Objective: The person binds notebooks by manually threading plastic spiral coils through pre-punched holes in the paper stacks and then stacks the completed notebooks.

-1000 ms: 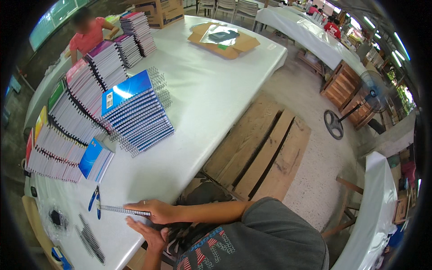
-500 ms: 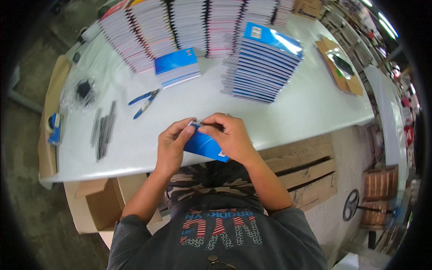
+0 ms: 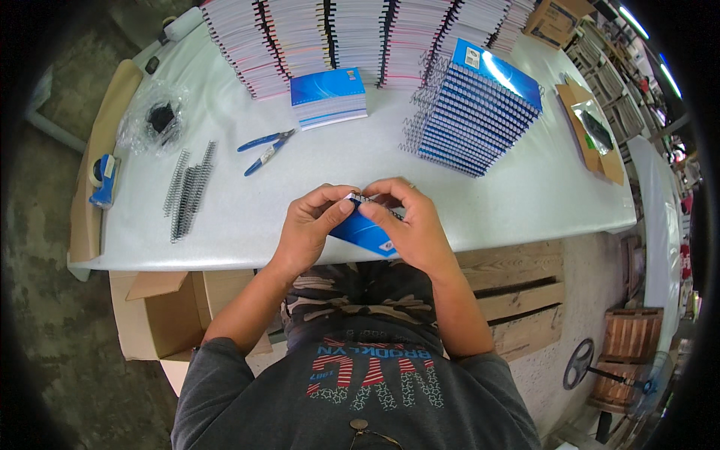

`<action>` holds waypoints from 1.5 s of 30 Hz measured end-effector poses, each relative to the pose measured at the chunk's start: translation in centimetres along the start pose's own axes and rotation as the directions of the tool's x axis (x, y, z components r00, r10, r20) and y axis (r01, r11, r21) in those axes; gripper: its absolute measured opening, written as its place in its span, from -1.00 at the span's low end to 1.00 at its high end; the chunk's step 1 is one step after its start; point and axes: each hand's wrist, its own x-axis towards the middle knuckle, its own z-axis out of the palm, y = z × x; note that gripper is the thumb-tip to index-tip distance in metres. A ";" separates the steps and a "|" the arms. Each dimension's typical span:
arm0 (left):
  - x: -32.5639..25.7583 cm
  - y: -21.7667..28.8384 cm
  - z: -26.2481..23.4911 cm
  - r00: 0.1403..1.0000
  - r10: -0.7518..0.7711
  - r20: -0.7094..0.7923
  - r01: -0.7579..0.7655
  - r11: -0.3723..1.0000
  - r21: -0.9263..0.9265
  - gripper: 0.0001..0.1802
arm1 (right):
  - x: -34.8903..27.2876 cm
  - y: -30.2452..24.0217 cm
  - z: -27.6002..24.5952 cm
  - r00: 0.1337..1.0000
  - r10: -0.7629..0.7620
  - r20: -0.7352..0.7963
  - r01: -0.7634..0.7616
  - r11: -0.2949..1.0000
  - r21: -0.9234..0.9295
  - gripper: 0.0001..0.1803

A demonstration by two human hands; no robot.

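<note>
Near the table's front edge, my left hand (image 3: pixel 309 227) pinches the upper left corner of a blue-covered notebook (image 3: pixel 360 231) between thumb and fingers. My right hand (image 3: pixel 411 227) closes over its top edge, thumb on the cover and fingers behind. A dark spiral wire coil (image 3: pixel 397 213) shows along that edge beside the right fingers; most of it is hidden. Further off lie blue-handled cutting pliers (image 3: pixel 264 150), apart from both hands. Several loose spiral coils (image 3: pixel 187 191) rest on the table to the left.
Behind the pliers sits a short stack of blue-covered pads (image 3: pixel 328 101). A tall stack of coil-bound blue notebooks (image 3: pixel 480 112) stands at the right, and rows of thick paper stacks (image 3: pixel 352 45) line the back. A tape dispenser (image 3: pixel 103 182) lies at the left edge.
The head view has shifted, so the table items sit further right. Both hands keep hold of the notebook, with the fingers moved slightly along its top edge.
</note>
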 end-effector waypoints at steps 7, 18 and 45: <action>0.3 0.4 -0.4 0.995 -0.018 0.094 0.019 1.000 -0.019 -0.83 | -0.6 -0.2 -0.1 0.990 0.132 0.054 -0.138 0.981 0.138 -0.84; 1.6 0.7 -2.0 0.917 0.177 0.357 -0.212 0.975 0.063 -0.89 | -0.9 -1.6 -0.3 0.992 0.056 0.109 -0.054 0.998 -0.022 -0.79; 20.6 6.5 13.4 0.739 0.670 -0.064 -0.421 0.534 0.733 -0.67 | 10.7 3.3 -12.0 0.439 -0.296 -0.848 0.284 0.942 -0.182 -0.80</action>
